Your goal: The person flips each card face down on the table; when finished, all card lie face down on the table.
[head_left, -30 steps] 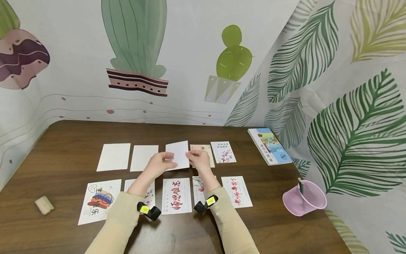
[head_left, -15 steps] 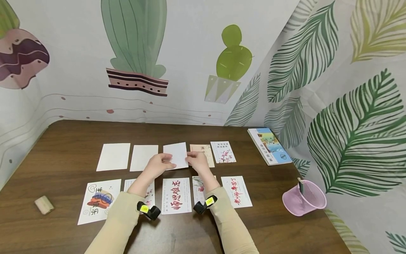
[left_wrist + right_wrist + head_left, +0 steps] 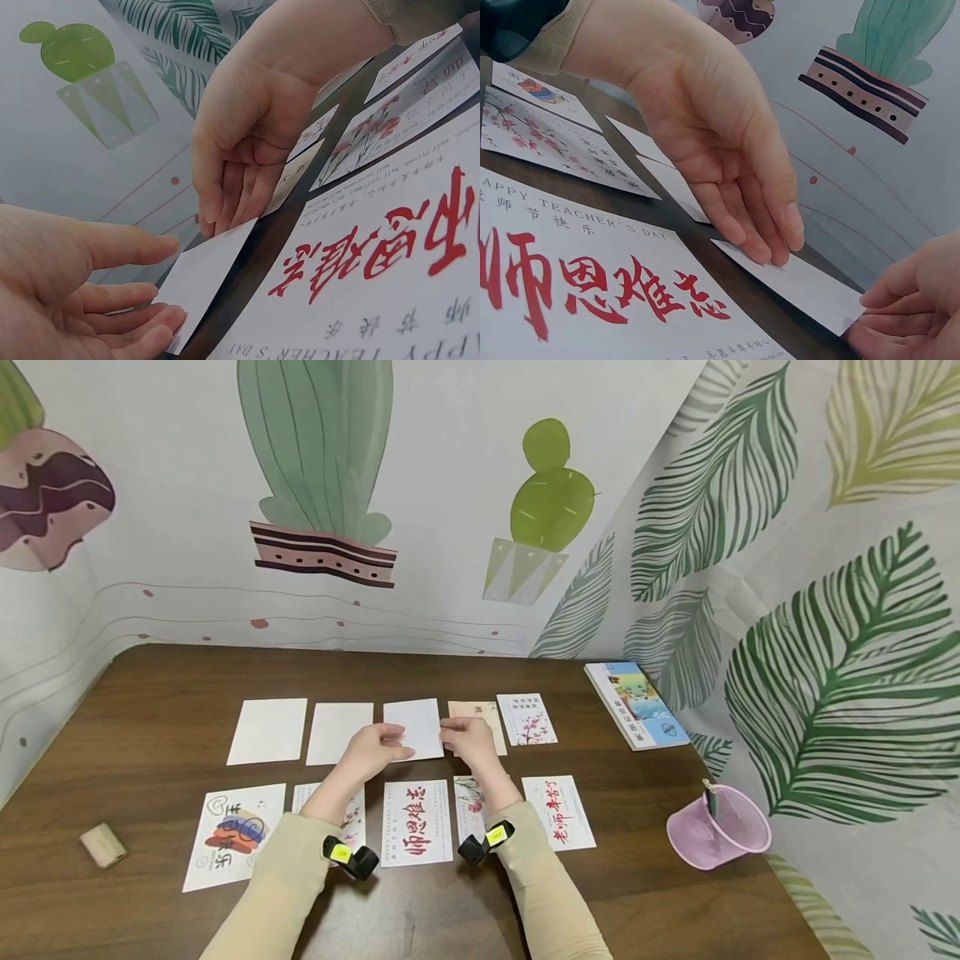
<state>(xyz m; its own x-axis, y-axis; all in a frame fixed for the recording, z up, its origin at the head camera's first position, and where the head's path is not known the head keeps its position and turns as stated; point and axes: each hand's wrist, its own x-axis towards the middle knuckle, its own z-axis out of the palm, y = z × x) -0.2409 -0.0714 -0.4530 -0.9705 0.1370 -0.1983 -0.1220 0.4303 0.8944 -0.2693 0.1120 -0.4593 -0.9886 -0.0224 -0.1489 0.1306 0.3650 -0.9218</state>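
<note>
A blank white card (image 3: 417,727), third from the left in the back row, lies close over the table between both hands. The left hand (image 3: 375,752) touches its left side with relaxed fingers (image 3: 769,244), thumb spread apart. The right hand (image 3: 472,742) pinches the card's right edge; in the right wrist view its thumb and fingers (image 3: 892,289) meet at the corner. Two more blank white cards (image 3: 267,732) lie to the left. A peach card (image 3: 487,718), partly hidden by the right hand, and a blossom card (image 3: 528,720) lie to the right.
Nearer the person is a row of printed cards, among them one with red lettering (image 3: 417,822); the arms cover parts of others. A beige block (image 3: 103,846) sits at the left. A book (image 3: 637,706) and a pink mesh pen cup (image 3: 697,831) stand at the right.
The blank card has come down from a tilted, raised position and shifted slightly left, now lying flatter in line with the back row. Both hands moved with it a little.
</note>
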